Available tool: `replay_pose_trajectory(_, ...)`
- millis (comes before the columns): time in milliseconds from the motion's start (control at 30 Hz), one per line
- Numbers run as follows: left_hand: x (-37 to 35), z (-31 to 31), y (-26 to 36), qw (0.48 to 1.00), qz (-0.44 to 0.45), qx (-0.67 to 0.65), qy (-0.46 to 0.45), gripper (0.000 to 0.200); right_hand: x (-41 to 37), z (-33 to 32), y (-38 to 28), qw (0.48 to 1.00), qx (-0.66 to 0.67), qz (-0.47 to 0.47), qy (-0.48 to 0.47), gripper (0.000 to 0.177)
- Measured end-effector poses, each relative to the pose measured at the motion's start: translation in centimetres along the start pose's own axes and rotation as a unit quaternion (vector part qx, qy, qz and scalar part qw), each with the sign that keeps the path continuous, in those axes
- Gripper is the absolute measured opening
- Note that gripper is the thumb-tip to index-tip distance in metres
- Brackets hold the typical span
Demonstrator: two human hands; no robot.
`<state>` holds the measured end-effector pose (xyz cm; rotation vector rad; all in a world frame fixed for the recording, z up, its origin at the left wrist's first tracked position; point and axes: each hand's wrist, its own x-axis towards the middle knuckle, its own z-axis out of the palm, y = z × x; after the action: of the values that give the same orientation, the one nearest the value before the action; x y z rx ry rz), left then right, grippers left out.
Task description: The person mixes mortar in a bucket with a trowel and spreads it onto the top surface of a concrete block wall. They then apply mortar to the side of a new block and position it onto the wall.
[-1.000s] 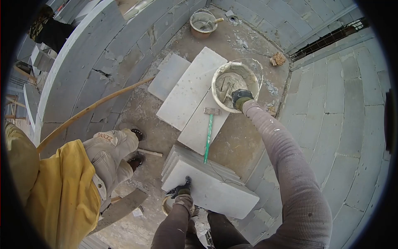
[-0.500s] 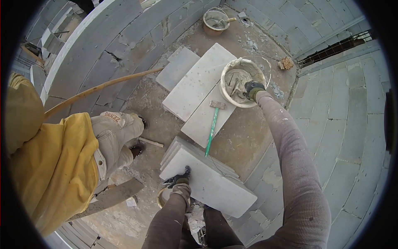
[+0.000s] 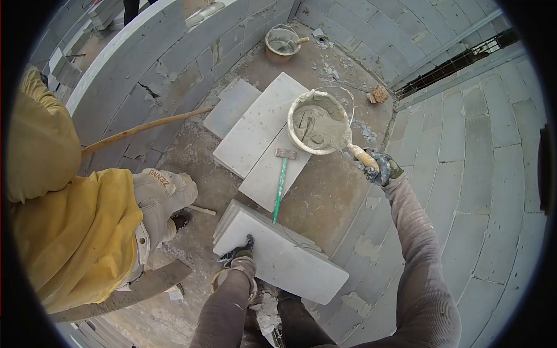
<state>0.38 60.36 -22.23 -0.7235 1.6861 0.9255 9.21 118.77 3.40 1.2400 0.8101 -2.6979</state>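
Observation:
My right hand [image 3: 380,168], in a dirty work glove, grips the wooden handle of a trowel [image 3: 341,142] whose blade carries a lump of grey mortar at the rim of a white bucket [image 3: 297,110] of mortar. My left hand [image 3: 239,253], gloved too, rests on the near edge of a light grey block [image 3: 287,261] that lies on top of a small stack beside my legs.
A person in a yellow jacket and beige trousers [image 3: 75,220] stands at the left holding a long wooden pole [image 3: 139,132]. A green-handled mallet [image 3: 280,180] lies on flat slabs [image 3: 255,139]. A second bucket [image 3: 282,42] sits farther off. Curved block walls [image 3: 476,133] enclose the floor.
My right hand has pulled back out of the bucket, lifting the trowel with mortar on its blade. The view has shifted slightly; my left hand stays on the block.

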Motion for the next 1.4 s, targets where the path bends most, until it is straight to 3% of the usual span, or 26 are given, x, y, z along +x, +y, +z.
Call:
replay_pose_trajectory(133, 0.2, 0.0, -0.1, 1.000, 0.000, 0.005, 0.004, 0.064, 1.3, -0.1, 1.9, 0.995, 0.043, 0.044, -0.075, 0.030)
replay_pose_trajectory(200, 0.2, -0.2, -0.1, 1.000, -0.002, 0.006, 0.005, 0.064, 1.6, 1.0, 2.5, 0.995, -0.033, -0.059, 0.073, 0.032)
replay_pose_trajectory(233, 0.1, -0.1, 0.0, 1.000, -0.003, 0.006, 0.006, 0.064, 2.0, 0.5, 2.6, 0.995, -0.030, -0.060, 0.071, 0.032)
replay_pose_trajectory(267, 0.0, -0.2, 0.0, 1.000, -0.003, 0.007, 0.005, 0.064, 2.4, -0.2, 2.7, 0.923, -0.309, -0.227, 0.029, 0.029)
replay_pose_trajectory(367, -0.1, -0.3, 0.0, 1.000, -0.005, 0.009, 0.006, 0.064, 2.2, 0.8, 0.0, 0.720, -0.610, -0.330, 0.008, 0.020)
replay_pose_trajectory(433, -0.1, -0.4, 0.1, 1.000, -0.006, 0.010, 0.006, 0.064, 3.0, 3.4, -1.9, 0.831, -0.501, -0.077, 0.229, 0.025)
replay_pose_trajectory(467, -0.1, -0.4, 0.1, 1.000, -0.006, 0.010, 0.006, 0.064, 4.2, 4.6, -2.9, 0.645, -0.701, -0.101, 0.285, 0.031)
replay_pose_trajectory(500, 0.0, -0.4, 0.1, 1.000, -0.007, 0.011, 0.006, 0.064, 5.4, 5.3, -3.5, 0.647, -0.700, -0.101, 0.284, 0.031)
replay_pose_trajectory(567, 0.0, -0.5, -0.2, 1.000, -0.008, 0.014, 0.007, 0.064, 7.6, 6.4, -4.3, 0.468, -0.816, -0.173, 0.292, 0.037)
replay_pose_trajectory(633, 0.0, -0.6, -0.3, 1.000, -0.006, 0.016, 0.007, 0.064, 10.7, 9.3, -3.9, 0.449, -0.825, -0.098, 0.330, 0.042)
replay_pose_trajectory(733, 0.3, -0.5, -0.6, 1.000, 0.003, 0.016, 0.009, 0.064, 21.9, 3.8, -1.5, 0.440, -0.834, -0.085, 0.321, 0.043)
replay_pose_trajectory(767, 0.4, -0.5, -1.0, 1.000, 0.006, 0.015, 0.011, 0.064, 25.1, 2.2, -1.7, 0.428, -0.833, -0.119, 0.330, 0.043)
replay_pose_trajectory(833, 0.7, -0.2, -1.4, 1.000, 0.013, 0.015, 0.010, 0.064, 25.4, 0.9, -0.5, 0.420, -0.834, -0.141, 0.331, 0.043)
replay_pose_trajectory(900, 0.9, 0.3, -0.6, 1.000, 0.028, 0.011, 0.003, 0.064, 22.7, 1.8, -2.6, 0.444, -0.846, -0.121, 0.270, 0.044)
replay_pose_trajectory(933, 1.0, 0.4, -0.4, 0.999, 0.034, 0.009, 0.001, 0.064, 22.6, 1.5, -2.0, 0.531, -0.803, -0.049, 0.267, 0.053)
replay_pose_trajectory(1000, 1.3, 0.6, 0.2, 0.999, 0.049, 0.008, -0.008, 0.064, 19.4, 1.5, 2.7, 0.518, -0.677, -0.289, 0.435, 0.063)
replay_pose_trajectory(1033, 1.5, 0.9, 0.8, 0.998, 0.057, 0.005, -0.014, 0.064, 15.9, 2.7, 5.4, 0.487, -0.653, -0.346, 0.466, 0.064)
replay_pose_trajectory(1067, 1.7, 1.2, 1.2, 0.998, 0.067, 0.000, -0.022, 0.064, 12.1, 4.1, 8.9, 0.453, -0.625, -0.403, 0.492, 0.066)
replay_pose_trajectory(1100, 1.8, 1.5, 2.1, 0.997, 0.075, -0.003, -0.030, 0.064, 8.7, 4.4, 13.4, 0.371, -0.618, -0.489, 0.492, 0.060)
replay_pose_trajectory(1133, 1.8, 1.7, 2.8, 0.996, 0.085, -0.006, -0.039, 0.064, 4.5, 6.6, 17.9, 0.468, -0.567, -0.502, 0.455, 0.055)
replay_pose_trajectory(1233, 0.2, 1.2, 4.2, 0.990, 0.115, -0.031, -0.069, 0.065, -7.4, 11.3, 32.4, 0.506, -0.637, -0.462, 0.352, 0.055)
replay_pose_trajectory(1267, -0.6, 0.3, 4.1, 0.988, 0.124, -0.040, -0.077, 0.065, -10.8, 12.3, 37.4, 0.548, -0.640, -0.424, 0.331, 0.057)
replay_pose_trajectory(1300, -1.6, -0.9, 3.7, 0.986, 0.131, -0.048, -0.087, 0.065, -14.0, 13.7, 42.0, 0.558, -0.656, -0.416, 0.292, 0.059)
replay_pose_trajectory(1400, -4.9, -7.8, -2.8, 0.984, 0.127, -0.066, -0.108, 0.065, -21.1, 16.2, 54.2, 0.615, -0.689, -0.351, 0.159, 0.060)
